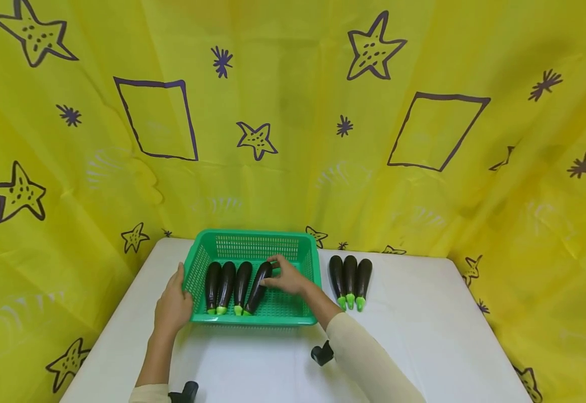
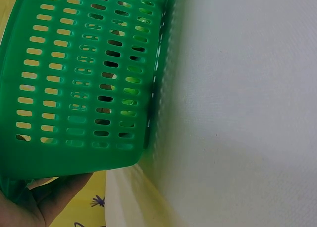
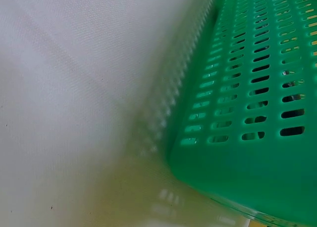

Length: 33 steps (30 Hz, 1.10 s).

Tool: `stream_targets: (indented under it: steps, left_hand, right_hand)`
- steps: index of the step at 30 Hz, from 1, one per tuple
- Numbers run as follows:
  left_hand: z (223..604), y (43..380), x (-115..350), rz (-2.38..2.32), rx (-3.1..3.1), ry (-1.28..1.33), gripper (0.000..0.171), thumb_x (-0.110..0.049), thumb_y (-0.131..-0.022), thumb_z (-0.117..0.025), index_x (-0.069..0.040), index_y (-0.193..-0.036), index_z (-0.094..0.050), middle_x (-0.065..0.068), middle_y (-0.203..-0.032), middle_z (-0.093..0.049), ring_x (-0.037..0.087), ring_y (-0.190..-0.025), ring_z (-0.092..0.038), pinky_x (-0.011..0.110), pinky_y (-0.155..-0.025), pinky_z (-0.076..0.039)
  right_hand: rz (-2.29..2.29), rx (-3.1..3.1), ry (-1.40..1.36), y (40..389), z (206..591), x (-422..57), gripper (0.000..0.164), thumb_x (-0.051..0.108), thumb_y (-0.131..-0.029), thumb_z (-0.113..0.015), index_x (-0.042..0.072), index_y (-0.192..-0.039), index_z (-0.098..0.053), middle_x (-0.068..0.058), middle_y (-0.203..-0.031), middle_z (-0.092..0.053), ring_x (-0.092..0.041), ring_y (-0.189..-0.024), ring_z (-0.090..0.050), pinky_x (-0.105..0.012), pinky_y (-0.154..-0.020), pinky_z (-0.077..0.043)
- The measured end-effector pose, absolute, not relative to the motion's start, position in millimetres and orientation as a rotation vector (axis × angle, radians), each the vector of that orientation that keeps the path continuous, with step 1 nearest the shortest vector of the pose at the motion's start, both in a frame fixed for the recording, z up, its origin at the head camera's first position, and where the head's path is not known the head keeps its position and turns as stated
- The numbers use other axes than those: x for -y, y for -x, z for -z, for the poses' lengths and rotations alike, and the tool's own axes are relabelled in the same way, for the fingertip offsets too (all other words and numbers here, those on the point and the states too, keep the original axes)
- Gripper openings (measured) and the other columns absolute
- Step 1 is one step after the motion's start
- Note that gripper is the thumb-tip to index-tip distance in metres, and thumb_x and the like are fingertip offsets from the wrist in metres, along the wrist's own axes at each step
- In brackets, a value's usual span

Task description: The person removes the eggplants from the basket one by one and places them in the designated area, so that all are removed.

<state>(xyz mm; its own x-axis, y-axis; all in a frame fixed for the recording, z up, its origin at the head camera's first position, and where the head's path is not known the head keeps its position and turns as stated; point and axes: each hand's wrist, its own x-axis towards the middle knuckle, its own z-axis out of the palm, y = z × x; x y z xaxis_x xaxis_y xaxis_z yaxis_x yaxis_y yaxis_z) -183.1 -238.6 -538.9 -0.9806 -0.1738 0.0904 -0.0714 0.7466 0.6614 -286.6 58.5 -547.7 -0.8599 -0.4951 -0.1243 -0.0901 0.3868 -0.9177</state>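
Note:
A green plastic basket (image 1: pixel 285 308) with slotted walls sits on the table. My left hand (image 1: pixel 173 305) holds its left side, and the left wrist view shows the fingers (image 2: pixel 62 192) at the basket wall (image 2: pixel 74 160). Inside, three dark eggplants (image 1: pixel 227 285) with green stem ends lie side by side. My right hand (image 1: pixel 287 277) reaches over the right part of the basket and grips another eggplant (image 1: pixel 257 294), which lies slanted at the right of that row. In the right wrist view only the basket's outer wall (image 3: pixel 233 160) shows; the hand is out of sight.
Three more eggplants (image 1: pixel 350 280) lie together on the white table (image 1: pixel 418 324), right of the basket. A yellow curtain (image 1: pixel 293 184) with drawn stars and squares encloses the table's back and sides. Black wrist mounts (image 1: pixel 323 354) show near both forearms.

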Motion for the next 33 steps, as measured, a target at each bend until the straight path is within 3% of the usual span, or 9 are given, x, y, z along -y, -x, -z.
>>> stream_targets:
  steps: [7, 19, 26, 33]
  left_hand:
    - [537.3, 183.2, 238.3, 1.055, 2.815, -0.212, 0.072, 0.001, -0.099, -0.041, 0.005, -0.165, -0.013, 0.032, -0.166, -0.025, 0.058, -0.135, -0.044, 0.070, -0.102, -0.041]
    - [537.6, 184.7, 240.2, 1.062, 2.822, -0.212, 0.073, -0.001, -0.099, -0.038, 0.005, -0.165, -0.010, 0.033, -0.166, -0.023, 0.057, -0.136, -0.043, 0.070, -0.103, -0.040]
    - [536.7, 184.8, 239.8, 1.072, 2.824, -0.213, 0.073, -0.001, -0.099, -0.038, 0.003, -0.166, -0.009, 0.033, -0.166, -0.022, 0.058, -0.139, -0.040, 0.070, -0.107, -0.037]
    - [536.9, 185.3, 239.4, 1.059, 2.826, -0.197, 0.073, 0.000, -0.099, -0.039, 0.005, -0.165, -0.008, 0.034, -0.166, -0.022, 0.058, -0.136, -0.043, 0.070, -0.104, -0.039]
  right_hand:
    - [1.567, -2.273, 0.506, 288.1, 548.0, -58.2, 0.050, 0.011, -0.098, -0.074, 0.000, -0.137, -0.044, -0.026, -0.134, -0.048, -0.038, -0.109, -0.064, -0.047, -0.088, -0.056]
    - [1.629, -2.224, 0.504, 290.3, 549.0, -58.5, 0.050, 0.004, -0.095, -0.077, 0.000, -0.133, -0.045, -0.025, -0.132, -0.048, -0.028, -0.096, -0.063, -0.040, -0.080, -0.057]
    - [1.724, -2.111, 0.491, 290.3, 547.7, -56.6, 0.049, -0.005, -0.095, -0.073, -0.003, -0.133, -0.042, -0.027, -0.132, -0.043, -0.028, -0.089, -0.068, -0.048, -0.083, -0.061]
    - [1.722, -2.103, 0.494, 291.4, 548.8, -57.7, 0.048, -0.004, -0.097, -0.071, -0.002, -0.135, -0.042, -0.027, -0.133, -0.043, -0.026, -0.087, -0.069, -0.053, -0.085, -0.060]
